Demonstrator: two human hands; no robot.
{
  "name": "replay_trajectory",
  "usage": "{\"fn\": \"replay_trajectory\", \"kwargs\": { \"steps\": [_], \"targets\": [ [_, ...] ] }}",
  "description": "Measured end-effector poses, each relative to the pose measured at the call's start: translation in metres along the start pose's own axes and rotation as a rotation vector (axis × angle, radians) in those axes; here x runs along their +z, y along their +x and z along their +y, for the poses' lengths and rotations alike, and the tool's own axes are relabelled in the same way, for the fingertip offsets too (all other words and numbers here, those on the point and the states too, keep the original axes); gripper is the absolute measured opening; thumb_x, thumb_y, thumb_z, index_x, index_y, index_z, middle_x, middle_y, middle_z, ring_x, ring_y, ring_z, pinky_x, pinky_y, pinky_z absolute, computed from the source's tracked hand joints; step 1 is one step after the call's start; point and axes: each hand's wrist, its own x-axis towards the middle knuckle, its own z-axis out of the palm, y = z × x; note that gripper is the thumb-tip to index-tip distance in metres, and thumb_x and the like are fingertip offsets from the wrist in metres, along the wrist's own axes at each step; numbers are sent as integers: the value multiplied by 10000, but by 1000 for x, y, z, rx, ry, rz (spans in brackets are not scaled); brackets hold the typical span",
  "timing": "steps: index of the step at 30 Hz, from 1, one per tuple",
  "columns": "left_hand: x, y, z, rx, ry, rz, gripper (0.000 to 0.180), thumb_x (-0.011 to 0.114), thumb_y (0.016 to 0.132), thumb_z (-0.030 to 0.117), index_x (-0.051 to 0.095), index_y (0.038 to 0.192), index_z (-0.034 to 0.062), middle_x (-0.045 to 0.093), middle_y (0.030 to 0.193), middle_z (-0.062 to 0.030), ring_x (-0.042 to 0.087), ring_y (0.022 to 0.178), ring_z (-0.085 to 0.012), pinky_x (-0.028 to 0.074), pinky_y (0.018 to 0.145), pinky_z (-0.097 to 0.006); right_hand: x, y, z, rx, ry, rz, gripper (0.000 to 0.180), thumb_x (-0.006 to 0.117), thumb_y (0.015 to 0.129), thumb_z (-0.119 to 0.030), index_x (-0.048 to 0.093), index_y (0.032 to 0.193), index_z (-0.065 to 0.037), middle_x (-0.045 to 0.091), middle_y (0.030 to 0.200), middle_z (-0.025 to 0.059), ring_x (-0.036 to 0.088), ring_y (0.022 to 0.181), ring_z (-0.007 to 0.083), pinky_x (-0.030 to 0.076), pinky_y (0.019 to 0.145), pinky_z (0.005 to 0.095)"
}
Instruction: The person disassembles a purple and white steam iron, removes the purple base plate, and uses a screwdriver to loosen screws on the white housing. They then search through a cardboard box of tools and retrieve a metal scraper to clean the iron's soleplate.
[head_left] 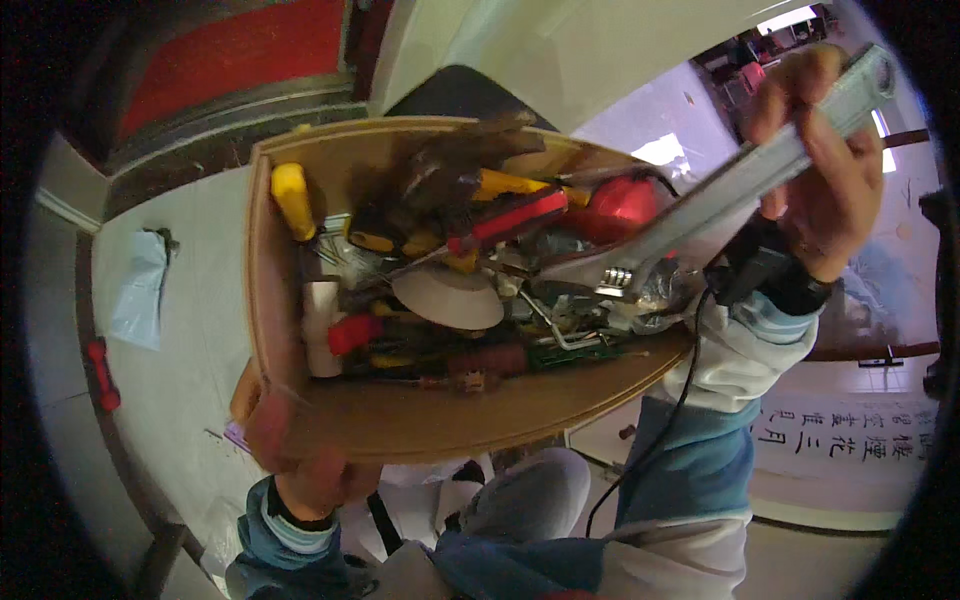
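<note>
My left hand [318, 478] is closed on the near left corner of a wooden toolbox drawer [440, 437], which sits tilted in front of me. In my right hand [838, 175], raised at the upper right, is a large silver adjustable wrench [690, 215], gripped by the handle. Its jaw end hangs over the right part of the drawer. Inside lie a red-and-black handled tool [512, 217], a yellow handle [292, 200], a pale oval piece [447, 297], a white cylinder [322, 325], a red rounded object [622, 203] and a bent hex key [555, 328]. Many deeper pieces are blurred.
A black cable [672, 415] runs from a dark device on my right wrist. On the left, a light blue plastic bag [142, 295] and a red dumbbell [103, 373] lie on the floor. Behind the drawer stands a dark chair back [460, 92]. A red mat [235, 65] lies farther back.
</note>
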Motion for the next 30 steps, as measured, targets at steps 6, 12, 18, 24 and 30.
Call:
{"fn": "replay_trajectory", "kwargs": {
  "steps": [6,12,18,24,30],
  "targets": [
    [27,-3,-26,355,87,541,584,673,638,3,510,1171,178,411,1305,-153,444,1137,-432,404,913,-519,-4,4,15,2,254,220,160,502,874,-85,492,1010,-2,608,832,203,468,382,134,361,344,213],
    [0,0,-5,317,133,399,605,704,618,10,521,1179,143,411,1318,-146,443,1164,-389,427,922,-448,14,-1,-23,44,278,620,152,524,864,-102,451,965,-15,592,792,164,471,397,164,364,346,226],
    [-33,-23,19,281,33,166,745,725,692,156,385,1352,91,327,1409,-143,365,1260,-358,358,1007,-435,111,-82,-96,-440,75,786,152,512,888,-82,398,984,-49,608,863,217,561,475,209,494,417,293],
    [-43,-93,20,269,-886,-58,526,572,877,156,358,1345,47,370,1388,-170,376,1280,-295,341,1027,-423,263,-134,-69,-773,-77,322,109,572,827,-53,530,926,-42,614,939,228,619,664,303,516,549,351],
    [-85,-210,-35,-286,-1241,319,239,395,978,247,442,1082,37,590,853,-131,586,818,-217,487,822,-386,414,-160,-7,-691,-243,-264,382,573,780,31,528,1159,24,600,1031,200,617,879,307,497,770,316]
  ]
}}
